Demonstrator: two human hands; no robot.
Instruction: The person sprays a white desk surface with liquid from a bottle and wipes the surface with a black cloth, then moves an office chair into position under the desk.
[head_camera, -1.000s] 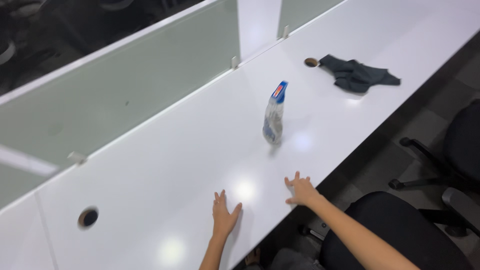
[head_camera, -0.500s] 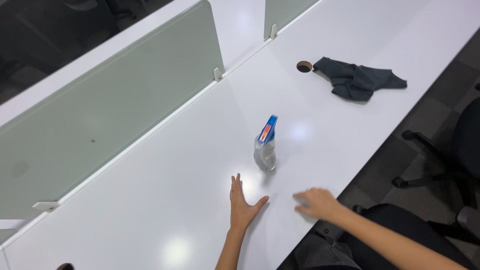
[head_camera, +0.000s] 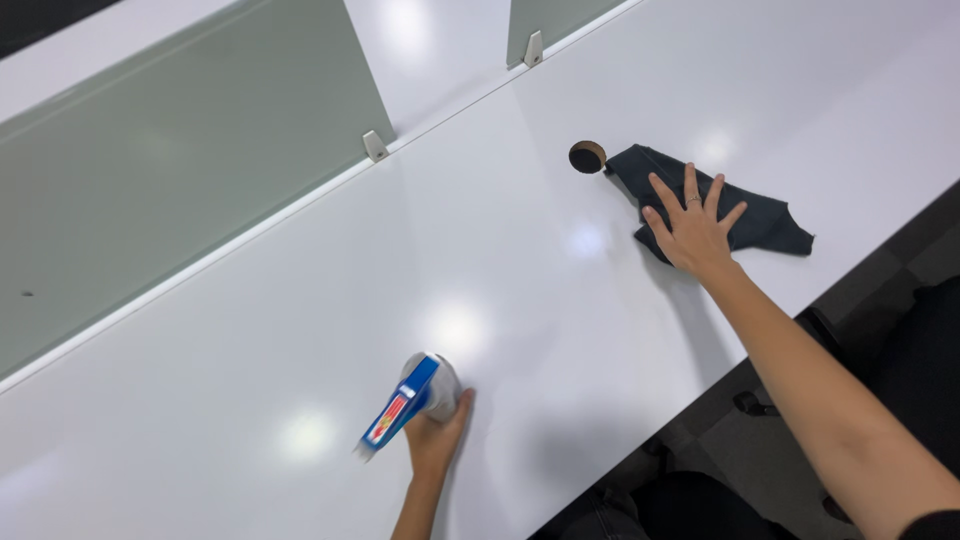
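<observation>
My left hand (head_camera: 436, 432) grips a spray bottle (head_camera: 410, 402) with a clear body and a blue and red head, held just above the white desk (head_camera: 300, 340) near its front edge. Far to the right, my right hand (head_camera: 690, 225) rests flat with fingers spread on a dark grey cloth (head_camera: 755, 215). The cloth lies crumpled on the desk beside a round cable hole (head_camera: 587, 156).
Frosted green-grey divider panels (head_camera: 180, 150) stand along the back of the desk, held by small white brackets (head_camera: 375, 146). A dark office chair (head_camera: 690, 505) sits below the desk's front edge, over a dark floor at the right.
My left hand has left the desk surface and taken hold of the spray bottle. My right hand has reached far right onto the dark cloth. The view has shifted right.
</observation>
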